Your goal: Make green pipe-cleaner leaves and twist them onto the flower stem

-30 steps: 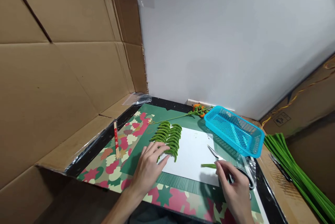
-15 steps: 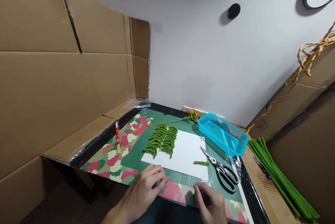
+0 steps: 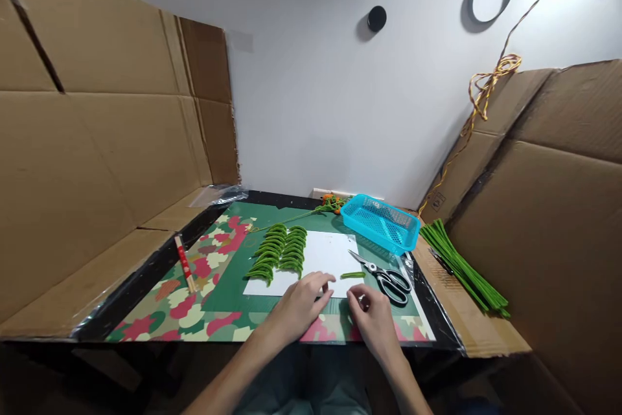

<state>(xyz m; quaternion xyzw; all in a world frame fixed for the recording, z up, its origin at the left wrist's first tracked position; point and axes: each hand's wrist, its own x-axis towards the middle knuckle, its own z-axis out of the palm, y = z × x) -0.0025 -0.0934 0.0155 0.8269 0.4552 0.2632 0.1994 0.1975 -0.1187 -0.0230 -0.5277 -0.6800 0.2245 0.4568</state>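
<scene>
My left hand (image 3: 306, 298) hovers over the front edge of the white paper (image 3: 329, 253), thumb and forefinger apart with nothing between them. To its right, my right hand (image 3: 372, 308) has its fingers curled and the thumb close to the forefinger; nothing shows in them. Just beyond that hand lies a short, straight green fuzzy piece (image 3: 353, 275), like a folded pipe cleaner. Curved green fuzzy pieces (image 3: 293, 250) form two columns at the paper's left side. Scissors (image 3: 381, 278) with black and grey handles lie at the right, blades slightly parted.
A blue plastic basket (image 3: 383, 224) stands at the back right, beside orange and green fuzzy flowers (image 3: 333, 201). Long green pipe cleaners (image 3: 461, 266) lie bundled on cardboard at far right. Chopsticks in a red wrapper (image 3: 184, 264) rest at left. Cardboard walls (image 3: 111, 156) enclose the sides.
The view has swung to the right and shows more of the table front. Both hands have moved forward over the table, closer to the short green piece. Nothing was visibly picked up.
</scene>
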